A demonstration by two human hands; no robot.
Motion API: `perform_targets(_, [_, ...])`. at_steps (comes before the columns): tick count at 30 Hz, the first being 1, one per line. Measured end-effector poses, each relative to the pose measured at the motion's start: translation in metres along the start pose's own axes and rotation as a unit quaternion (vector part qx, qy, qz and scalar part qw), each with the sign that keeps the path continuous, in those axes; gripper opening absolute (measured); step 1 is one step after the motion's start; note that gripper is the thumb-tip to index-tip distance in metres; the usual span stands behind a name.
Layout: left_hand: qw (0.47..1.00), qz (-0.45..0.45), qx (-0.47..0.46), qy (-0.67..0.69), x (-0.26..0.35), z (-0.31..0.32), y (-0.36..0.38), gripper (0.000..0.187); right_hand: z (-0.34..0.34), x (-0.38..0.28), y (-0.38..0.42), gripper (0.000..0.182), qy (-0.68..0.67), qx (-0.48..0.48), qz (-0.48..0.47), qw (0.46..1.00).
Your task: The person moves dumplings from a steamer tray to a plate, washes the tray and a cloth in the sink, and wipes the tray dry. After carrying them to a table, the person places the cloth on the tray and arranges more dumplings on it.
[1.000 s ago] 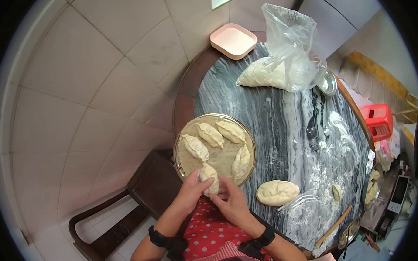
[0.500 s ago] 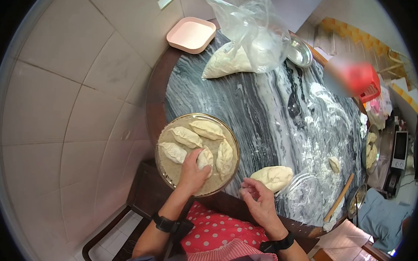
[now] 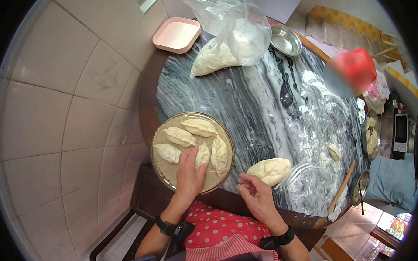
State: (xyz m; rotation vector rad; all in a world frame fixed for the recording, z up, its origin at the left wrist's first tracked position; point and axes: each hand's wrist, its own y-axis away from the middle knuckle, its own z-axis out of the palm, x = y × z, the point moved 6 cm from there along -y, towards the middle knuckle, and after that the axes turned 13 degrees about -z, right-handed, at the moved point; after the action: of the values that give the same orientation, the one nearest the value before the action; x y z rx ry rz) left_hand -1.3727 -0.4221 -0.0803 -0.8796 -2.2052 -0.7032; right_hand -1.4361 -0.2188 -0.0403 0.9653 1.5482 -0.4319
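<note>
A round tray point(image 3: 169, 174) at the table's near left edge holds several pale, half-moon dumplings with crimped edges. My left hand point(image 3: 189, 175) reaches into it, fingers and thumb about the near end of one dumpling point(image 3: 202, 154); the fingers hide part of it. Around it lie other dumplings point(image 3: 219, 155). To the right of the tray, my right hand point(image 3: 258, 198) hovers at the table edge with fingers loosely bent and thumb apart, holding nothing that I can see. Just beyond its fingers sits a large smooth lump of dough point(image 3: 271, 171).
Flour dusts the marbled round table point(image 3: 229, 103). A rolling pin point(image 3: 342, 185) and a small dough piece point(image 3: 333, 152) lie right. At the back are a pink tray point(image 3: 177, 34), a plastic bag of flour point(image 3: 217, 58) and a metal bowl point(image 3: 286, 40). A tiled wall point(image 3: 83, 120) stands left.
The view has shifted slightly. My left hand's fingers have straightened, and more of the dumpling beside them shows. My right hand stays near the dough lump in much the same pose.
</note>
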Motion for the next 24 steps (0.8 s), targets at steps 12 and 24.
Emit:
perform_targets(12, [0.992, 0.037, -0.023, -0.121, 0.002, 0.009, 0.010, 0.053, -0.292, 0.057, -0.030, 0.061, 0.173, 0.300, 0.010, 0.938])
perform_targets(24, [0.989, 0.057, -0.005, -0.136, -0.007, 0.016, 0.001, 0.057, -0.432, 0.071, 0.047, 0.062, 0.161, 0.392, 0.181, 0.888])
